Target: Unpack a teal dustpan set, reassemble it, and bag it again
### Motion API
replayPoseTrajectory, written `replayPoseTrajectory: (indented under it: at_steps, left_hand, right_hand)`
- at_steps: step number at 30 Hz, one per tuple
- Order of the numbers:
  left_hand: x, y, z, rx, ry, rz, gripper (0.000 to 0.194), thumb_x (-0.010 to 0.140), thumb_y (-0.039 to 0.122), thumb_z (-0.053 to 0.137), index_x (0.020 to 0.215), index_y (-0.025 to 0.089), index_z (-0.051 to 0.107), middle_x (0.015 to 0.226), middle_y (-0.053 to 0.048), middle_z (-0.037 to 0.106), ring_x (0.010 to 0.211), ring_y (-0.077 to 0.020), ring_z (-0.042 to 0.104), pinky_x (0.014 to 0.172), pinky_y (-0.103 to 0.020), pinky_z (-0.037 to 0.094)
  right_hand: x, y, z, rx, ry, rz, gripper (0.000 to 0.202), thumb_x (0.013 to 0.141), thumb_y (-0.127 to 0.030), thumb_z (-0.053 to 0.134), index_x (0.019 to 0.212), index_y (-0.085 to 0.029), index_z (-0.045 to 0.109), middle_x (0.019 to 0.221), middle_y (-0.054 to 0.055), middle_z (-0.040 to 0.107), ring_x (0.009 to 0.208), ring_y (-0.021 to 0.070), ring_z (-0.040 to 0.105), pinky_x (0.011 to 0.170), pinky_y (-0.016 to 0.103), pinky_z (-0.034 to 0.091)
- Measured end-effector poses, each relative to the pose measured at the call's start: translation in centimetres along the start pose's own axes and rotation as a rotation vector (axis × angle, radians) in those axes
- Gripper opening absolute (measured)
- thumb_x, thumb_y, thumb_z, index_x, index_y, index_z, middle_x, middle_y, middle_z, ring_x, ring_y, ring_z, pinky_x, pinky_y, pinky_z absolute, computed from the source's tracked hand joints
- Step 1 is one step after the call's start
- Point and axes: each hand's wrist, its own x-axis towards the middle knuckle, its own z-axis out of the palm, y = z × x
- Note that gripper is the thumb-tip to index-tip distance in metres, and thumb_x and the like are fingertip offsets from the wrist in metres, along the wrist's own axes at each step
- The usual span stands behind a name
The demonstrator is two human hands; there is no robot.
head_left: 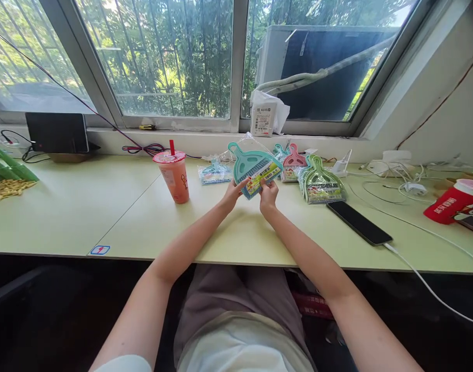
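Note:
Above the table, tilted, a teal mini dustpan and brush set [252, 161] with a yellow label is held between both hands. My left hand [233, 195] is closed on its lower left edge, and my right hand [269, 195] grips its lower right edge with the thumb on the label. Behind it to the left lies a wrapped blue set [215, 172]. Right of it are a pink dustpan set [293, 161], another teal one [281, 151] partly hidden, and a stack of green dustpan sets [321, 181] in clear wrapping.
A lidded cup of orange-pink drink [174, 175] with a red straw stands left of my hands. A black phone [359, 222] on a white cable lies at right, near a red cup [455, 202]. A tablet [58, 133] and a white box [263, 119] stand by the window.

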Motion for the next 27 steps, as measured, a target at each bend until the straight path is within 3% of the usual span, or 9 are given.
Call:
replayPoseTrajectory:
  at_steps: [4, 10, 16, 22, 27]
  left_hand:
    - [0.2, -0.6, 0.2, 0.042, 0.084, -0.007, 0.061, 0.065, 0.044, 0.082, 0.116, 0.022, 0.057, 0.116, -0.007, 0.069, 0.109, -0.0256, 0.065, 0.096, -0.04, 0.05]
    - [0.9, -1.2, -0.2, 0.084, 0.17, -0.052, 0.064, 0.057, 0.031, 0.087, 0.108, 0.022, 0.05, 0.111, -0.006, 0.069, 0.107, -0.0263, 0.065, 0.092, -0.044, 0.053]
    - [0.7, -1.5, -0.4, 0.174, 0.13, -0.069, 0.063, 0.057, 0.024, 0.085, 0.108, 0.021, 0.048, 0.109, -0.006, 0.068, 0.104, -0.0273, 0.065, 0.088, -0.045, 0.055]
    - [0.4, -2.1, -0.3, 0.292, 0.058, -0.105, 0.068, 0.059, 0.024, 0.086, 0.114, 0.02, 0.046, 0.11, -0.007, 0.068, 0.102, -0.0265, 0.065, 0.081, -0.043, 0.058]
    - [0.0, -2.7, 0.1, 0.368, 0.009, -0.075, 0.074, 0.063, 0.029, 0.086, 0.123, 0.02, 0.043, 0.113, -0.009, 0.067, 0.093, -0.0244, 0.068, 0.073, -0.039, 0.061]
  right_hand:
    - [0.2, 0.2, -0.1, 0.094, -0.008, 0.004, 0.025, 0.08, -0.031, 0.064, 0.101, -0.019, 0.061, 0.098, 0.005, 0.069, 0.09, 0.0157, 0.064, 0.072, 0.026, 0.055]
    - [0.8, -0.5, -0.3, 0.112, -0.088, 0.102, 0.021, 0.077, -0.023, 0.061, 0.098, -0.022, 0.058, 0.1, 0.002, 0.068, 0.086, 0.0142, 0.065, 0.074, 0.027, 0.057]
    - [3.0, -1.0, -1.7, 0.117, 0.025, 0.166, 0.022, 0.082, -0.029, 0.057, 0.103, -0.025, 0.055, 0.099, -0.001, 0.067, 0.086, 0.013, 0.065, 0.072, 0.025, 0.057]
    - [4.4, -0.9, -2.9, 0.034, 0.121, 0.17, 0.029, 0.078, -0.025, 0.061, 0.106, -0.022, 0.058, 0.096, 0.001, 0.068, 0.084, 0.0132, 0.065, 0.07, 0.025, 0.056]
    - [4.7, -1.1, -3.3, -0.081, 0.16, 0.097, 0.042, 0.076, -0.032, 0.068, 0.115, -0.021, 0.059, 0.111, 0.007, 0.07, 0.096, 0.0184, 0.067, 0.077, 0.031, 0.059]
